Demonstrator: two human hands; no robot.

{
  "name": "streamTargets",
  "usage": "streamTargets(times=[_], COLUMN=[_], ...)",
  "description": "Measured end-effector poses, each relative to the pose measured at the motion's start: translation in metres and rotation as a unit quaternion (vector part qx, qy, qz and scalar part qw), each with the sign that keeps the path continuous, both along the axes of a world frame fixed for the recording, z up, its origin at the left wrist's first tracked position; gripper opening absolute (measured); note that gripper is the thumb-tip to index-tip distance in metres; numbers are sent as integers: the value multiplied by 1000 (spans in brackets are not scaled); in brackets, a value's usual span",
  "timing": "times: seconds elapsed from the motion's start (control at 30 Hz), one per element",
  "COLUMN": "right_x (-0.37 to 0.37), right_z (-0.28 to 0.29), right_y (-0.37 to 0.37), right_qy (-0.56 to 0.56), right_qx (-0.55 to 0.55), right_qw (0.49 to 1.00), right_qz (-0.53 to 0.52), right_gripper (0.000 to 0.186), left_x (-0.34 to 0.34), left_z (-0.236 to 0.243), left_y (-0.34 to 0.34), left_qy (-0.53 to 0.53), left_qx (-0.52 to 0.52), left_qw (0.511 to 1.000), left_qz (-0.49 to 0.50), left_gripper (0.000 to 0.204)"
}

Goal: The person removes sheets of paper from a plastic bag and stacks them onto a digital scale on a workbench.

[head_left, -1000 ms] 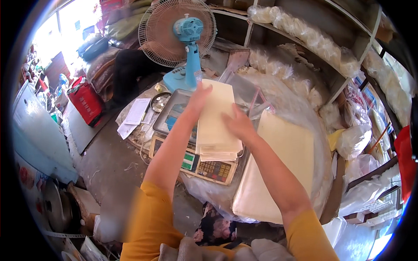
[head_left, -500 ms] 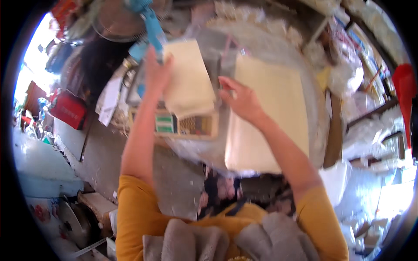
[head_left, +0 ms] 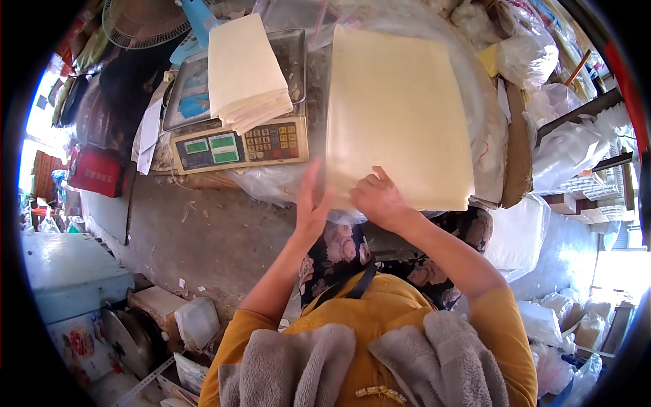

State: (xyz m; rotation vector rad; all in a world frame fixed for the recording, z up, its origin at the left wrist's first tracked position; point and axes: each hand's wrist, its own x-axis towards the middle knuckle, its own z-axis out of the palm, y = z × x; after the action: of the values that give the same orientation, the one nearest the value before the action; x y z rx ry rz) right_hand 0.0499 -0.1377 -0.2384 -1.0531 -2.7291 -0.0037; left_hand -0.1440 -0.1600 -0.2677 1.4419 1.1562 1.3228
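A wide flat stack of pale yellow sheets lies on the plastic-covered table in front of me. My left hand is at its near left corner, slightly blurred, fingers stretched out and holding nothing visible. Over the near edge of the stack, my right hand has its fingers curled in; whatever they may grip is hidden. A smaller folded bundle of similar sheets rests, partly overhanging, on the metal tray of a digital scale. Neither hand touches that bundle.
A fan with a blue stand is at the far left. Clear plastic wrapping hangs over the table's near edge. Plastic bags crowd the right side, beside a cardboard edge. A red box sits left.
Both hands have come back toward me, the left from the folded bundle by the scale to the large stack's near corner. The bundle now rests on the scale's tray. The view has shifted.
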Motion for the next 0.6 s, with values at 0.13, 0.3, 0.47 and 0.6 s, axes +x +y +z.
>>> streamTargets(times=[0.13,0.3,0.47,0.6], right_x=[1,19,-5,6], right_z=[-2,15,-7,-11], right_y=[14,30,15,29], right_qy=[-16,108,23,66], right_qx=[10,-114,74,-56], right_qw=[1000,982,996,996], right_qz=[16,-104,45,-14], right_gripper=[3,11,12,9], left_x=[7,4,3,6], left_z=[-12,-14,-20,-19], left_y=[0,-12,-12,-15], left_qy=[-73,79,38,29], left_qx=[-22,-5,-20,-39], left_qw=[997,995,999,998], left_qz=[-29,61,31,34], left_gripper=[70,78,81,80])
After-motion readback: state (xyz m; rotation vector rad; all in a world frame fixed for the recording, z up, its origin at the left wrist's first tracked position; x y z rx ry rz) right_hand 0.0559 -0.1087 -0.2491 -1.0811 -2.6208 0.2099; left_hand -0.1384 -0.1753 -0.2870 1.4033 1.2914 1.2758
